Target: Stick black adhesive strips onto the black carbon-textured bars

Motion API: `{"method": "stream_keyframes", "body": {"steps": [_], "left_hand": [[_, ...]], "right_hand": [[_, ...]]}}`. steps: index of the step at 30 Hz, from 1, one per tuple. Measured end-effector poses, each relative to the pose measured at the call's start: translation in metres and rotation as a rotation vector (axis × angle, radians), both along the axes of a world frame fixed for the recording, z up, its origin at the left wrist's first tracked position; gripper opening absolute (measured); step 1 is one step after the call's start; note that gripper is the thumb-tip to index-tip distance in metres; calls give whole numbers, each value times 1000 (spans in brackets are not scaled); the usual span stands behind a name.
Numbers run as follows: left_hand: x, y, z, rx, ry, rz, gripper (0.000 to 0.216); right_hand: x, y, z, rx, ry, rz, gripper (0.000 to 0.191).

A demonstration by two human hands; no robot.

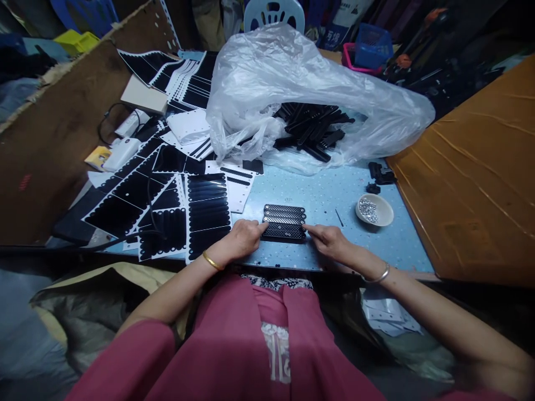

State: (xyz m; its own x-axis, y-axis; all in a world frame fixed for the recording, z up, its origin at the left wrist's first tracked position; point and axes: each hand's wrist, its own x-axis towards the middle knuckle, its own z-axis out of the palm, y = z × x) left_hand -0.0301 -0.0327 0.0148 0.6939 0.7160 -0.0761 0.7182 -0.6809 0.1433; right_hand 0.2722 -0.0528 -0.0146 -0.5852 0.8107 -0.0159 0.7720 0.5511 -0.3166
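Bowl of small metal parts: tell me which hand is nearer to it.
Right. The right hand touches the right end of the black strips, just left of the bowl. The left hand sits at the strips' left end, farther away.

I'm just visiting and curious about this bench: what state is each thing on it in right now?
Strips, side by side, flat on the table.
Left hand, touching the strips' left end.
Right hand, touching their right end.
Bag, open, black parts at its mouth.
Bowl, holding small silvery bits.
Sheets, flat, overlapping.
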Motion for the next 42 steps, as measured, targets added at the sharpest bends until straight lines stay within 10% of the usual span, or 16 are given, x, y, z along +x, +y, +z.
{"method": "stream_keyframes", "body": {"steps": [17,30,42], "left_hand": [[37,-19,-7,11,-50,-135,48],[27,-26,-14,31,-26,-155,55],[27,-24,-19,31,-43,-181,57]], "right_hand": [[-35,-28,2,168,-288,169,60],[-3,-41,2,186,-396,48,59],[10,-13,28,112,-390,393,66]]}}
